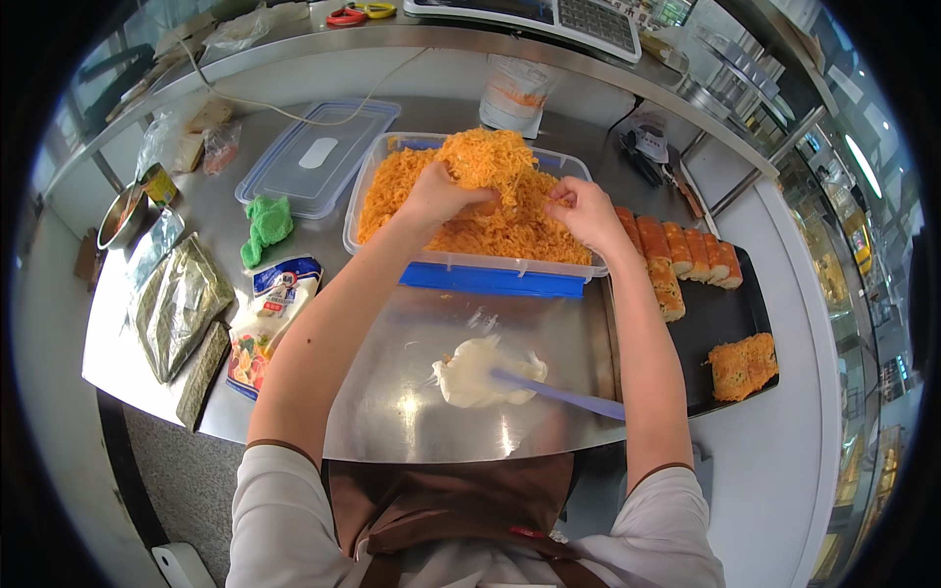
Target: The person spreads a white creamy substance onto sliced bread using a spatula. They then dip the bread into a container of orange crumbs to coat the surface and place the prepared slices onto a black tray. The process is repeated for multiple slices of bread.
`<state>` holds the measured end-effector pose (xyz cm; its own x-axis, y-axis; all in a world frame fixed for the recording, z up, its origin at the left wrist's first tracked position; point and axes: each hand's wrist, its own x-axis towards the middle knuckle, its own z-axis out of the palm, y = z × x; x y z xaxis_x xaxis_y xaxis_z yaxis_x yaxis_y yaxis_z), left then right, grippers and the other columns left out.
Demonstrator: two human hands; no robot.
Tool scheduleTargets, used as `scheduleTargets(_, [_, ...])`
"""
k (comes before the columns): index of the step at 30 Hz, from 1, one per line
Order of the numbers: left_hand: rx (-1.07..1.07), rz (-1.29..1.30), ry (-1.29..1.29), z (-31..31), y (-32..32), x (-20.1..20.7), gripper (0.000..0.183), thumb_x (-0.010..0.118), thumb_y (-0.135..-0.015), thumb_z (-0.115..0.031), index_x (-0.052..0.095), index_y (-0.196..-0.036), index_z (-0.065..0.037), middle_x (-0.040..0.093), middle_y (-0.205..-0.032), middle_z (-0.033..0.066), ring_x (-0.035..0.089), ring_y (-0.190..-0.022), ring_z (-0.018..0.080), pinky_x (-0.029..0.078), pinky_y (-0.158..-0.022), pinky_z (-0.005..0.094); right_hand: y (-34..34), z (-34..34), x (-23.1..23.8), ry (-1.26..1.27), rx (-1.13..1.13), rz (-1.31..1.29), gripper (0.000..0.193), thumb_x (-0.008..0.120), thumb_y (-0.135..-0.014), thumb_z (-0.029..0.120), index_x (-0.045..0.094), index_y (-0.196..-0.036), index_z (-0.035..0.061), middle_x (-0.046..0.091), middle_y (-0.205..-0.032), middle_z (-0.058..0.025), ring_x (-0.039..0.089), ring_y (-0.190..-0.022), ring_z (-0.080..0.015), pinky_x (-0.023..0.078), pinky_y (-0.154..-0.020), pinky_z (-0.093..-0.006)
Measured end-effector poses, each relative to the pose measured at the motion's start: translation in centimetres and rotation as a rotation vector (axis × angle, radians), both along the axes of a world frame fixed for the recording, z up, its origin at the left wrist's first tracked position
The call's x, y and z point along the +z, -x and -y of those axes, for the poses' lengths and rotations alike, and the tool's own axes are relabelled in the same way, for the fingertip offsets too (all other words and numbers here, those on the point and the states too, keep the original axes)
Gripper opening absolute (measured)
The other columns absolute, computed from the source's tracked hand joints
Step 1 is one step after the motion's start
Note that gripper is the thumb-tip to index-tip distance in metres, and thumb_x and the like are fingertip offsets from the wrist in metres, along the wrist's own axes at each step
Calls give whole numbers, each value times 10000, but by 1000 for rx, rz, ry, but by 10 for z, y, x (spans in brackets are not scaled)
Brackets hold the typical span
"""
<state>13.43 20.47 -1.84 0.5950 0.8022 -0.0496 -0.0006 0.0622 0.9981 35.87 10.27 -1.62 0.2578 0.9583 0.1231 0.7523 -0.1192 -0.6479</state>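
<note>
Orange floss (490, 152) filled a tub (490, 264) toward the metal desk's (387, 353) back edge. The right hand (585, 213) pinched some; the left hand's (441, 201) fingertips were buried, grip unclear. Behind ran a shelf (314, 49), its ends cut off; speckled floor (211, 480) showed past the left front corner.

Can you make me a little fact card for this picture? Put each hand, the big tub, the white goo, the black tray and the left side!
Left hand: in the tub, fingers at the piled orange shreds
Right hand: at the tub's right side, fingers curled; grip unclear
Tub: clear plastic, heaped with shreds
White goo: smeared on the metal table, a purple-blue spatula in it
Black tray: browned bread pieces, plus orange-coated bread nearer the person
Left side: green cloth, clear lid
</note>
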Motion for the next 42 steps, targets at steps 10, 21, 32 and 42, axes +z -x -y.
scheduleTargets(10, [-2, 106, -3, 0, -8, -7, 337, 823, -760, -50, 657, -1043, 31, 727, -919, 107, 722, -818, 177, 582, -701, 307, 29, 1, -11, -133, -31, -589, 220, 703, -847, -22, 565, -1011, -74, 638, -932, -141, 726, -796, -229, 589, -673, -293])
scheduleTargets(21, [-34, 135, 173, -21, 3, -9, 514, 746, -816, 56, 521, -1273, -7, 681, -1119, 118, 699, -994, 243, 593, -813, 378, 11, 4, -2, -59, -31, -537, 150, 671, -898, 34, 617, -1015, -43, 680, -937, -144, 738, -772, -215, 568, -645, -308])
scheduleTargets(32, [-178, -37, 83, -51, 22, -12, 607, 698, -821, 117, 477, -1355, -70, 613, -1241, 80, 625, -1115, 236, 533, -920, 376, 12, -19, -6, 125, -55, 17, 338, 687, -794, 76, 669, -1115, -26, 685, -1100, -232, 654, -1053, -381, 523, -888, -418])
scheduleTargets(42, [-179, -40, 62, -52, 21, -18, 644, 674, -831, 118, 448, -1399, -85, 588, -1284, 83, 587, -1182, 249, 501, -983, 397, 12, -37, -18, -165, -174, -353, 236, 615, -803, -23, 667, -1033, -23, 693, -1031, -222, 666, -1023, -348, 529, -845, -417])
